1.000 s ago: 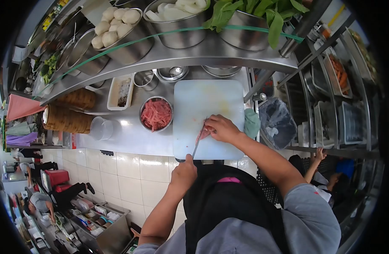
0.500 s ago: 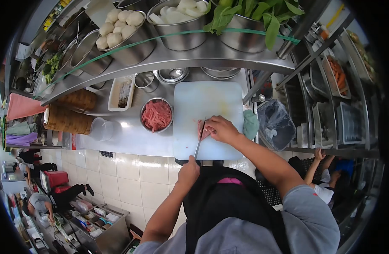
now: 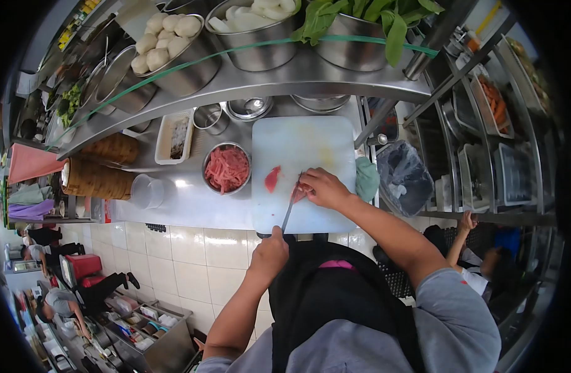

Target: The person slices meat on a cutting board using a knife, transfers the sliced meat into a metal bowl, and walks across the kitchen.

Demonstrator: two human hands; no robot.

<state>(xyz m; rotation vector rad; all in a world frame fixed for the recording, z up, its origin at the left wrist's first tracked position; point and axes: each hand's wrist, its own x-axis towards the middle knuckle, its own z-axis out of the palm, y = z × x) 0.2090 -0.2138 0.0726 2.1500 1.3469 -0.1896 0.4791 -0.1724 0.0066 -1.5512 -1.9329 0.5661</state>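
Note:
My left hand (image 3: pixel 270 252) is closed round the handle of a knife (image 3: pixel 289 208), whose blade points away from me over the white cutting board (image 3: pixel 298 140). Beside the blade, my right hand (image 3: pixel 326 188) presses a piece of raw meat (image 3: pixel 300 195) to the board with bent fingers, which hide part of it. A separate red slice of meat (image 3: pixel 272 178) lies left of the knife. Left of the board stands a steel bowl (image 3: pixel 206 177) heaped with cut meat strips (image 3: pixel 227 169).
A green cloth (image 3: pixel 367 179) and a plastic-lined bin (image 3: pixel 405 177) are right of the board. Left are a white tray (image 3: pixel 164 148), a clear tub (image 3: pixel 147 191) and bamboo steamers (image 3: pixel 94 177). Overhead, a steel shelf (image 3: pixel 254 90) holds vegetable pots. Other people work at lower left and right.
A slice of meat now lies on the board left of the knife, apart from the piece under my right hand. Both hands keep their grip, and the view has shifted slightly.

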